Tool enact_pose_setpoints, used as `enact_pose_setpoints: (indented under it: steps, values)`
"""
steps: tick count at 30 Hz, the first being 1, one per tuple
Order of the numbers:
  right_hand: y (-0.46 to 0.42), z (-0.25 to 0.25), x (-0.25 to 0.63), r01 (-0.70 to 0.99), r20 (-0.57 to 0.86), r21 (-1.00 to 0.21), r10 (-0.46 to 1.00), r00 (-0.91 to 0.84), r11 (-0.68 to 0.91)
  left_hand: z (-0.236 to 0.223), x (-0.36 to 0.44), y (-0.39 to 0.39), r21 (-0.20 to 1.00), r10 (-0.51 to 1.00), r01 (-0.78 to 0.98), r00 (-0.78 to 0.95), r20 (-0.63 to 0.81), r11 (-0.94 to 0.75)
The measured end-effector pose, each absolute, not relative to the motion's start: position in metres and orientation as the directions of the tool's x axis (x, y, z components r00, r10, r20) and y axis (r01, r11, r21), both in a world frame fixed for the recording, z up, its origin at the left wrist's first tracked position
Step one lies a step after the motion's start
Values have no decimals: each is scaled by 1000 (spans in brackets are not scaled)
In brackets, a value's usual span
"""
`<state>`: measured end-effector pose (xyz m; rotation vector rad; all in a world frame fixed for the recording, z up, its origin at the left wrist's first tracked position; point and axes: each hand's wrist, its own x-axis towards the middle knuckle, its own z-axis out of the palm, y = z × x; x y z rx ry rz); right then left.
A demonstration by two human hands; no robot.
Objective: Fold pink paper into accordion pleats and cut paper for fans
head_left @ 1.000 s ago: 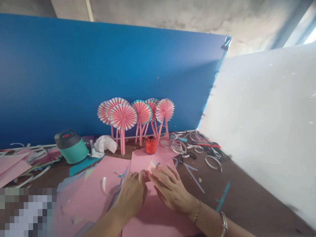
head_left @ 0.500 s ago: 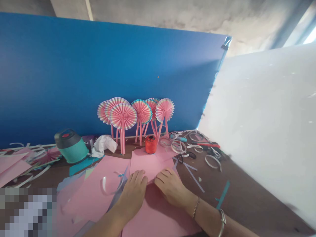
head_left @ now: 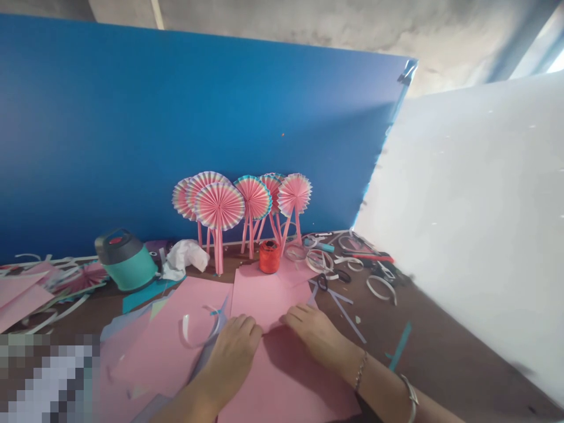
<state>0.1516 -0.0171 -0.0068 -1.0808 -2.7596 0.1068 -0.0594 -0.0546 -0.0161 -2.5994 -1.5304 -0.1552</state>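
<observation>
A pink paper sheet point(head_left: 271, 296) lies in front of me, with more pink paper point(head_left: 284, 388) beneath it. My left hand point(head_left: 235, 355) has its fingers curled over the sheet's near left edge. On the right part of the same edge, my right hand point(head_left: 319, 338) pinches the paper with bent fingers; the thumbs are mostly hidden. Between the hands the edge looks slightly lifted or folded, with a shadow under it. A red spool of thread point(head_left: 269, 258) stands at the sheet's far edge.
Several pleated pink paper fans point(head_left: 219, 205) on sticks lean by the blue board point(head_left: 132, 117). A teal-and-grey container point(head_left: 130, 264), crumpled white paper point(head_left: 187, 258) and pink sheets point(head_left: 176, 329) are to the left. Scissors point(head_left: 324, 282), paper strips point(head_left: 400, 346) and a tape loop point(head_left: 381, 291) lie right.
Both hands have moved slightly toward me along the paper, and my right hand sits a little further right. The paper edge between them shows a bit more.
</observation>
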Motion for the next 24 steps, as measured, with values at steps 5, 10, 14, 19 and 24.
enact_pose_setpoints:
  steps: [5, 10, 14, 19, 24]
  values:
    - [-7, -6, 159, 670, 327, -387, 774, -542, 633, -11, -57, -55, -64, 862, 869, 494, 114, -490]
    - [11, -12, 169, 717, 363, -549, 895, -258, 429, -7, -56, -53, -77, 860, 862, 506, 63, -501]
    - [19, -25, 165, 693, 333, -628, 927, -174, 355, -6, -55, -53, -81, 857, 859, 511, 64, -505]
    - [19, -25, 154, 539, 334, -752, 925, -183, 378, -4, -54, -53, -96, 855, 859, 511, 88, -503]
    - [22, -16, 158, 478, 345, -809, 935, -82, 341, -8, -56, -52, -93, 847, 854, 520, 108, -512]
